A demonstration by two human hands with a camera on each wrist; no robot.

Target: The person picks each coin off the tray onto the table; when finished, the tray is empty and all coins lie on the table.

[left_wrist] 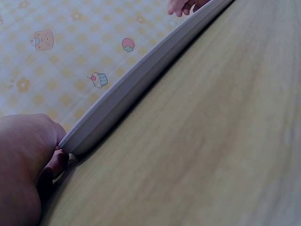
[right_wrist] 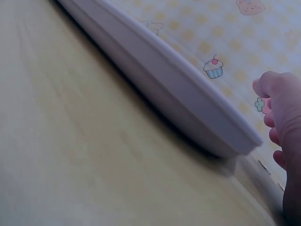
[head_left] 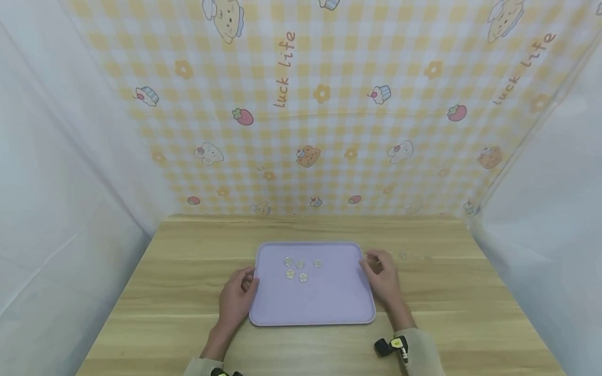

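Note:
A pale purple rectangular tray lies on the wooden table, its raised rim all round. Several small, shiny coin-like discs are spread over its upper left part. My left hand grips the tray's left side; in the left wrist view its thumb and fingers pinch the rim near a corner. By the tray's right edge is my right hand, fingers loosely curled. The right wrist view shows that hand apart from the tray's rim, with nothing visible in its grasp.
Faint, see-through small pieces lie on the table beyond the right hand; their kind is unclear. A yellow checked cloth hangs behind the table. White sheets hang at both sides.

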